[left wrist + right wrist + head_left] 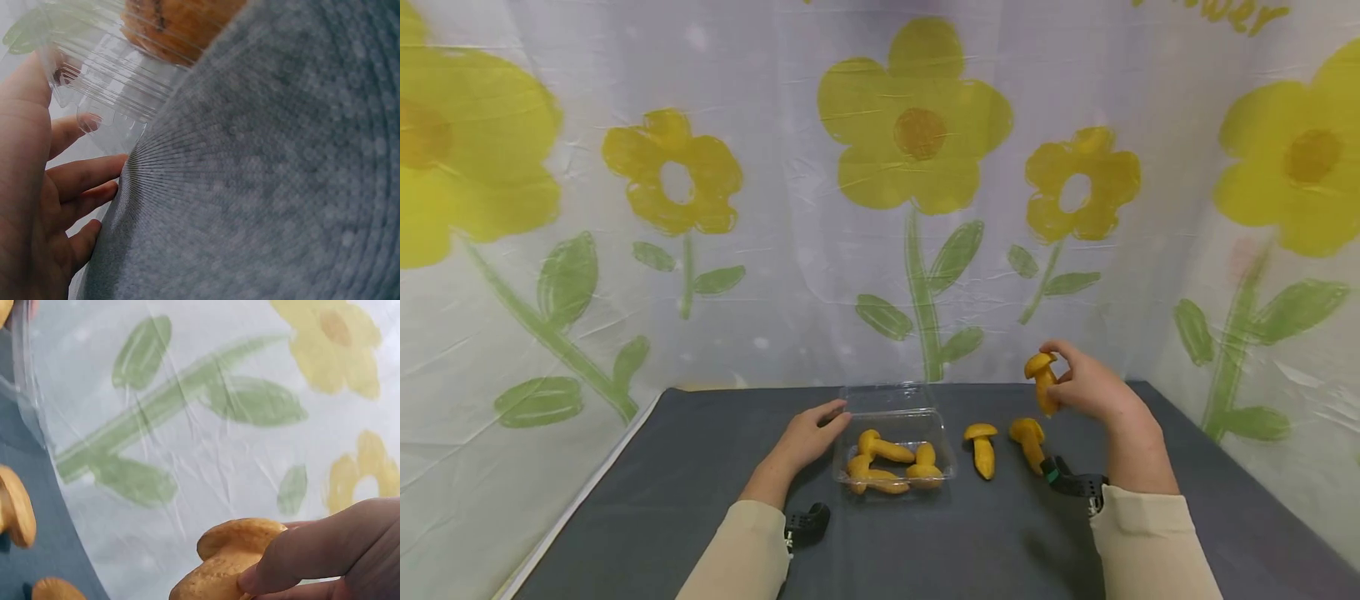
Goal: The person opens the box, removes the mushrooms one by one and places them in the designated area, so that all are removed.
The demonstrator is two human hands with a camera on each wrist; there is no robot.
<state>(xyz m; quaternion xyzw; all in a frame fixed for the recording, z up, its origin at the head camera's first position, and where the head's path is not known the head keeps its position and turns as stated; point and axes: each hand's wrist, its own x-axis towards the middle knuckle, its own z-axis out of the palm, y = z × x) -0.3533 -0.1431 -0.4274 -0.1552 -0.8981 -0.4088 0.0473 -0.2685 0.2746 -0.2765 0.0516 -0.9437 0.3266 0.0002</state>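
A yellow-orange mushroom [1042, 379] is pinched between the thumb and fingers of my right hand [1093, 385], raised above the table at the right. The right wrist view shows the mushroom [228, 556] close up, its cap by my thumb. My left hand [808, 435] rests at the left side of a clear plastic container [951, 458], fingers extended against its edge. Several similar mushrooms [891, 451] lie inside the container, whose clear lid [887, 395] is folded back. Two more mushrooms lie on the table right of it, one [981, 450] nearer the container, the other [1028, 442] below my right hand.
A dark grey cloth [700, 467] covers the table. Behind and at both sides hangs a pale curtain [790, 275] painted with yellow flowers. Black straps with small devices circle both wrists, and the right device [1067, 479] hangs near the rightmost table mushroom.
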